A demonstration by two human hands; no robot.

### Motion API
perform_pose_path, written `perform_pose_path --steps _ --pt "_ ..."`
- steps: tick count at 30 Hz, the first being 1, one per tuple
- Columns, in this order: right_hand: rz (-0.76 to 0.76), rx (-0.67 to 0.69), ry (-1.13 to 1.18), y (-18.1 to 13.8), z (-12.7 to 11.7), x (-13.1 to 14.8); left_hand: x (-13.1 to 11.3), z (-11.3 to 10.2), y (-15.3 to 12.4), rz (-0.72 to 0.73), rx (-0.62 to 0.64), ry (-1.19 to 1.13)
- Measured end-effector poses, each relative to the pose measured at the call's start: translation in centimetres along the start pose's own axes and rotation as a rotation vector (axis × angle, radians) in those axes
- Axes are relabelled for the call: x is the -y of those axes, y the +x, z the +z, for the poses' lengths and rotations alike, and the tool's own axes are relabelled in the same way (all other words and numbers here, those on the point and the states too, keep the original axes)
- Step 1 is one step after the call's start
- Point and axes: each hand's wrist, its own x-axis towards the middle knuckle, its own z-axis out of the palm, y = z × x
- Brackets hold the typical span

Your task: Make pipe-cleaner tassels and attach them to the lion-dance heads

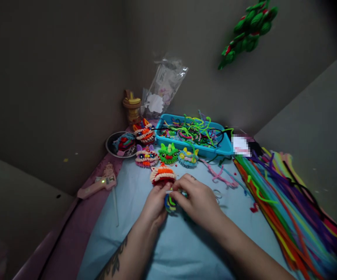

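My left hand [156, 203] and my right hand [199, 197] meet low over the blue sheet, fingers pinched close together. Between them is a small piece of looped blue and yellow-green pipe cleaner [170, 203], partly covered by fingers. A thin white bit [168, 191] shows at the fingertips, too small to name. Just beyond the fingers is a cream, orange and red pipe-cleaner animal head [163, 174]; I cannot tell whether the left hand touches it. Behind it stand purple-eared [146, 156], green [168, 154] and light blue [188, 157] heads.
A blue tray [194, 147] holds tangled pipe-cleaner scraps. Bundled coloured pipe cleaners [285, 210] lie right. At left are a pink glue gun [98, 186] and a round metal dish [109, 147]. A brown cup [132, 111] and a clear bag [170, 79] stand at the back.
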Motion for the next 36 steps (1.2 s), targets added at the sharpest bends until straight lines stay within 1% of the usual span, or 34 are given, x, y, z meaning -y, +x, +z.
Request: perform_pose_path --steps 3,6,8,9,11,12,13,14,16,18,20,21,24,28,31,33,36 --pt "0.041 0.022 -0.002 0.3 -0.1 -0.3 -0.1 0.0 -0.3 0.000 -0.012 0.049" --pt "0.050 0.023 0.023 0.7 -0.1 -0.9 -0.1 -0.6 -1.2 0.063 -0.007 0.154" --pt "0.039 0.029 0.036 0.9 -0.2 -1.2 -0.2 -1.2 -2.3 0.105 0.008 0.270" --pt "0.035 0.038 0.042 0.9 -0.2 -1.3 -0.3 -1.6 -3.0 0.126 -0.004 0.341" --pt "0.023 0.062 0.058 0.9 -0.2 -1.5 -0.7 -2.3 -4.6 0.188 -0.113 0.527" --pt "0.011 0.071 0.066 0.8 -0.2 -1.5 -1.0 -2.6 -5.4 0.273 -0.195 0.623" --pt "-0.006 0.078 0.073 0.8 -0.1 -1.5 -1.3 -2.7 -6.2 0.384 -0.239 0.734" --pt "-0.027 0.083 0.075 0.7 -0.1 -1.5 -1.6 -2.7 -6.7 0.531 -0.261 0.832" --pt "-0.079 0.083 0.057 0.6 0.1 -1.5 -2.2 -2.5 -7.2 0.780 -0.216 1.022" --pt "-0.138 0.069 0.013 0.5 0.4 -1.6 -2.6 -1.9 -6.9 0.896 -0.122 1.218" --pt "-0.190 0.053 -0.031 0.4 0.7 -1.6 -2.8 -1.3 -6.2 0.904 -0.030 1.381" --pt "-0.206 0.048 -0.047 0.3 0.8 -1.6 -2.8 -1.1 -5.8 0.906 -0.010 1.435" --pt "-0.225 0.050 -0.069 0.2 1.1 -1.6 -2.5 -0.8 -4.9 0.900 -0.022 1.504" --pt "-0.206 0.088 -0.074 0.2 1.2 -1.5 -2.1 -1.1 -4.7 0.881 -0.077 1.437" --pt "-0.194 0.088 -0.066 0.2 1.2 -1.7 -1.9 -1.3 -4.7 0.839 -0.069 1.384" --pt "-0.226 0.062 -0.006 0.1 1.0 -1.9 -2.0 -1.2 -4.7 0.813 -0.071 1.352" --pt "-0.339 0.014 0.089 -0.1 0.8 -2.6 -2.2 -1.0 -4.6 0.797 -0.093 1.303"
